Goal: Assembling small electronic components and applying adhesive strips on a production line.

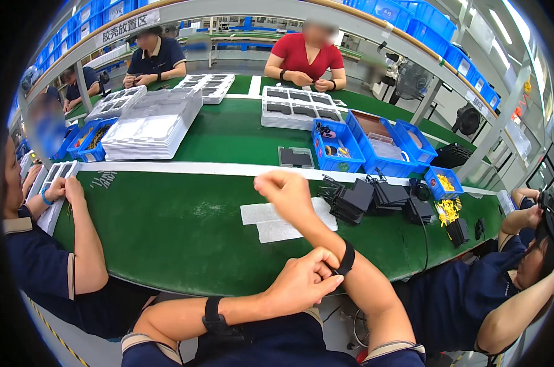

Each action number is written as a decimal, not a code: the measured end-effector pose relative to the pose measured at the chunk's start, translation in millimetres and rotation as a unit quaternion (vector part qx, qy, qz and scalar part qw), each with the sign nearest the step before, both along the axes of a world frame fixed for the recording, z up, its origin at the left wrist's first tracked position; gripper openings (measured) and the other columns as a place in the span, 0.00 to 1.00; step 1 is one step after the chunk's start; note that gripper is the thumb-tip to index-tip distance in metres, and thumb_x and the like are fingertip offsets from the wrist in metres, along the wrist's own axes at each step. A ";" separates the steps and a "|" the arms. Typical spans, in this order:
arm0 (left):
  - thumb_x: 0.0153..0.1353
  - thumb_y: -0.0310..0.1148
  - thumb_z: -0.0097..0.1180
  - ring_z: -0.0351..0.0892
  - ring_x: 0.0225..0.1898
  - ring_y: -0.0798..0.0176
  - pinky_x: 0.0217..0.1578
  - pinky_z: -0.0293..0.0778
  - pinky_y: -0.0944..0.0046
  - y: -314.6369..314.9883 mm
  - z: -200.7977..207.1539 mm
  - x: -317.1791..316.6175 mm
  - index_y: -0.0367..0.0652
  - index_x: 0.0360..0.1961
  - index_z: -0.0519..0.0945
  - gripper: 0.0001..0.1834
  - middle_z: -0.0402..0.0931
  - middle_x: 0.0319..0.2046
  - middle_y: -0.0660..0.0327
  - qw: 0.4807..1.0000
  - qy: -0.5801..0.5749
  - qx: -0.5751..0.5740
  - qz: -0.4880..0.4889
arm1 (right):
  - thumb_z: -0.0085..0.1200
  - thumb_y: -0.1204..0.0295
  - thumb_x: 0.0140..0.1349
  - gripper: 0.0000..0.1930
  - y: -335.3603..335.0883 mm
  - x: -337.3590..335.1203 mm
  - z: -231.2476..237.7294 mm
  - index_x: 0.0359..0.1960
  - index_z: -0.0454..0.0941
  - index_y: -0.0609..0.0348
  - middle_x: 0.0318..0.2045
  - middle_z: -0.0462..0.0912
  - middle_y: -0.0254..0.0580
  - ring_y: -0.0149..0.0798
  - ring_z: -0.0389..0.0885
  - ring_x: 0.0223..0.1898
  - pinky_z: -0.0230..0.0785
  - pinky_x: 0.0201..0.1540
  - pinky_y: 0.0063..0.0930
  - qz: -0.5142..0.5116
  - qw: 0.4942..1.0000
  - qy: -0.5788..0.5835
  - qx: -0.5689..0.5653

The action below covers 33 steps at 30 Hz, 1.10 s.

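My left hand (301, 278) is closed on a black wristband (347, 259), pinching its strap between thumb and fingers. That band circles my right wrist. My right hand (286, 194) reaches over the table toward the far left, its fingers curled in and nothing visible in them. Beneath it lie white foam sheets (277, 227) on the green tabletop. A second black band (213, 315) sits around my left forearm.
Right of the sheets are stacked black flat devices (355, 200) with cables and yellow small parts (448, 211). Blue bins (338, 162) and white trays (151, 125) stand beyond the white strip. Co-workers sit close on my left and right, others across the table.
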<state>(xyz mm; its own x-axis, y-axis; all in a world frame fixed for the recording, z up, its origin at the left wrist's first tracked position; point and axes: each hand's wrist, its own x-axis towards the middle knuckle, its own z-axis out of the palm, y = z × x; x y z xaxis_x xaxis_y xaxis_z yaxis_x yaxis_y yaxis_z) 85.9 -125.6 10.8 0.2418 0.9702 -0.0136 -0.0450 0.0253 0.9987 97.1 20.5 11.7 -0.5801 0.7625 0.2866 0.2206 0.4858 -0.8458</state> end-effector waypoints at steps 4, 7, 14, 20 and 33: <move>0.59 0.31 0.58 0.68 0.16 0.79 0.15 0.64 0.76 -4.4 -9.8 -1.0 0.38 0.34 0.70 0.10 0.74 0.21 0.66 0.997 -0.065 -0.027 0.043 | 0.54 0.69 0.61 0.08 8.1 -3.3 20.0 0.37 0.80 0.59 0.29 0.82 0.39 0.30 0.80 0.27 0.73 0.31 0.22 0.019 0.913 0.282 -0.293; 0.59 0.31 0.58 0.68 0.15 0.79 0.14 0.63 0.77 -6.6 -19.2 0.6 0.39 0.32 0.71 0.09 0.74 0.21 0.66 0.997 -0.071 -0.027 0.028 | 0.55 0.70 0.60 0.08 -0.6 -6.5 14.4 0.37 0.79 0.59 0.29 0.83 0.40 0.31 0.80 0.27 0.72 0.30 0.23 0.024 0.921 0.286 -0.266; 0.59 0.34 0.60 0.70 0.15 0.78 0.14 0.65 0.76 7.4 8.2 0.6 0.38 0.34 0.76 0.10 0.75 0.21 0.65 0.989 -0.114 -0.089 -0.012 | 0.54 0.71 0.43 0.06 -3.5 -11.0 -46.3 0.25 0.76 0.55 0.16 0.69 0.31 0.36 0.70 0.24 0.59 0.25 0.30 0.057 0.744 -0.092 0.659; 0.56 0.37 0.62 0.74 0.22 0.75 0.21 0.70 0.74 25.0 12.7 -17.0 0.38 0.41 0.81 0.15 0.78 0.25 0.63 0.988 0.104 0.078 -0.084 | 0.56 0.70 0.48 0.05 -0.3 -11.7 -36.9 0.25 0.80 0.57 0.16 0.76 0.37 0.39 0.75 0.21 0.65 0.25 0.31 -0.023 0.899 -0.033 0.437; 0.53 0.30 0.60 0.77 0.33 0.53 0.34 0.73 0.59 27.6 -1.4 -6.7 0.41 0.32 0.76 0.07 0.75 0.28 0.58 0.918 0.252 0.299 0.062 | 0.56 0.68 0.58 0.09 18.7 11.8 -14.3 0.30 0.81 0.62 0.22 0.82 0.39 0.27 0.77 0.20 0.69 0.24 0.21 -0.050 0.999 0.018 0.011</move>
<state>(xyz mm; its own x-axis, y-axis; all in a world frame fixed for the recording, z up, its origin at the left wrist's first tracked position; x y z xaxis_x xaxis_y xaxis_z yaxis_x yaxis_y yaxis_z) 79.2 -98.0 9.5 0.2382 0.8607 0.4500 0.4615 -0.5080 0.7273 108.9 39.2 -2.6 -0.4897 0.8097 0.3235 0.2387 0.4813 -0.8434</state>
